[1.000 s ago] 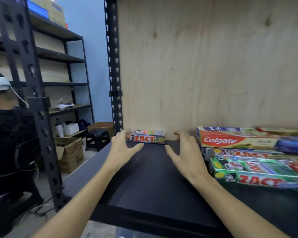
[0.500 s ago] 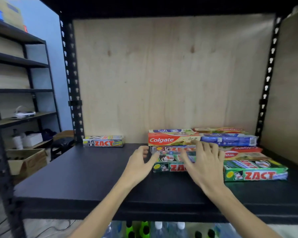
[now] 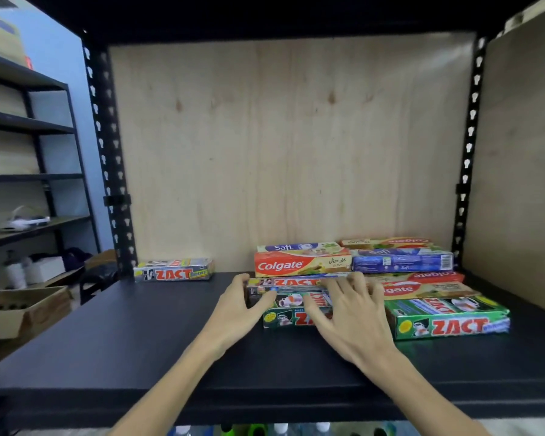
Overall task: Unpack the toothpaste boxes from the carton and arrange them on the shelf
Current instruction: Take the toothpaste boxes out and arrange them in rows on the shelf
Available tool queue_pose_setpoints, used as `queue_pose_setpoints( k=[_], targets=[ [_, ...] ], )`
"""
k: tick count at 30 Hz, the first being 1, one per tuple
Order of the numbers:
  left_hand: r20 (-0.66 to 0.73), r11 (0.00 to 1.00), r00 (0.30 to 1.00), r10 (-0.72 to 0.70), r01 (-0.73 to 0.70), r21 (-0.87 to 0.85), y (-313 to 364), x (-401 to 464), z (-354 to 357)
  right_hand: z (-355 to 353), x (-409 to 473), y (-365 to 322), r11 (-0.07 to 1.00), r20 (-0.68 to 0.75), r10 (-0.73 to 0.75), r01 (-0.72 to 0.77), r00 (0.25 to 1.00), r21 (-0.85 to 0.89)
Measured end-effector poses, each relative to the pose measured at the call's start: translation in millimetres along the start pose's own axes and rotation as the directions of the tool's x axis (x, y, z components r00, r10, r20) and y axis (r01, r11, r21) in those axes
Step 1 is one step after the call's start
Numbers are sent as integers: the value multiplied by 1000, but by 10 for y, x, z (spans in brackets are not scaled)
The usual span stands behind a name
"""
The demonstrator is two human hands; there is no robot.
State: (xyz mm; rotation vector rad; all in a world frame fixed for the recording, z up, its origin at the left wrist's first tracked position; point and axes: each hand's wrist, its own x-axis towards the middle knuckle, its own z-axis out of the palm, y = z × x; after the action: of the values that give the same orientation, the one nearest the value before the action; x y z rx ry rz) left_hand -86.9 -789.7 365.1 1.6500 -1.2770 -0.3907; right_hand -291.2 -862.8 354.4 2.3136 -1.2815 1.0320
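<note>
Several toothpaste boxes lie in a pile on the right half of the black shelf: a Colgate box with a Safi box on top, a blue Safi box, and a green ZACT box. One ZACT box lies alone at the back left. My left hand grips the left end of a grey ZACT box on the pile. My right hand rests with spread fingers over that box and another green ZACT box beneath. The carton is out of view.
A plywood panel backs the shelf, with black perforated uprights at both sides and a plywood side wall on the right. Other shelving stands to the left, with an open cardboard box on the floor. Bottle tops show below the shelf's front edge.
The view swung right, away from the lone ZACT box. Both hands moved from that box to the pile, and my left hand now grips the grey ZACT box.
</note>
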Motion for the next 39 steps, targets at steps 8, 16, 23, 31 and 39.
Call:
queue_pose_setpoints(
  k=[8,16,23,31,39],
  targets=[
    [-168,977,986,0,37,212,-451,-44,-811,91,156,-578,951,93,-232,206,968,230],
    [-224,996,974,-33,52,77,-1022,-299,-2002,263,426,-1480,829,53,-386,321,921,457],
    [-273,999,962,-7,-3,-37,-1125,-470,-2276,566,513,-1795,884,233,-256,130,938,450],
    [-232,989,972,-41,7,-145,-1183,-480,-2225,661,375,-1732,742,300,-273,2,914,670],
    [-277,993,958,-78,51,-103,-1305,-404,-2225,660,348,-1727,818,365,-268,10,891,575]
  ],
)
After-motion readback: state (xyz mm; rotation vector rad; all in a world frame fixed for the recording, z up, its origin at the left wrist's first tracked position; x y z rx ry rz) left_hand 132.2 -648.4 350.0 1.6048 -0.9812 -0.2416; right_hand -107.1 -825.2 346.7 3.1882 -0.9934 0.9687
